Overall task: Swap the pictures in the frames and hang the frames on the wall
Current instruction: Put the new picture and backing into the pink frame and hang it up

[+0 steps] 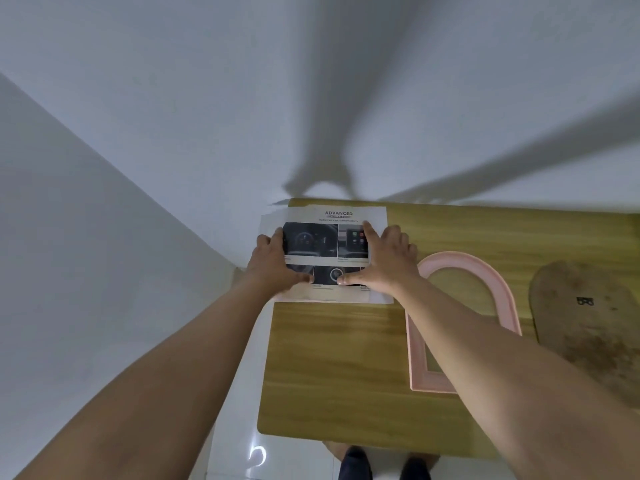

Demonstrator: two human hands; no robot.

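Note:
A printed sheet (334, 216), headed "ADVANCED" with dark photos, lies at the far left corner of the wooden table (332, 368). Edges of other paper stick out beneath it. My left hand (273, 263) rests on the sheet's left side, forefinger and thumb spread. On the sheet's right side rests my right hand (384, 261), spread the same way. Both hands lie flat and press the paper down. To the right of the sheet, a pink arched frame (460, 261) lies flat and empty, partly under my right forearm. A brown arched backing board (588, 317) lies further right.
White walls meet at a corner behind and left of the table. The table's left and near edges drop to a white tiled floor (235, 427). My feet (384, 462) show below the near edge.

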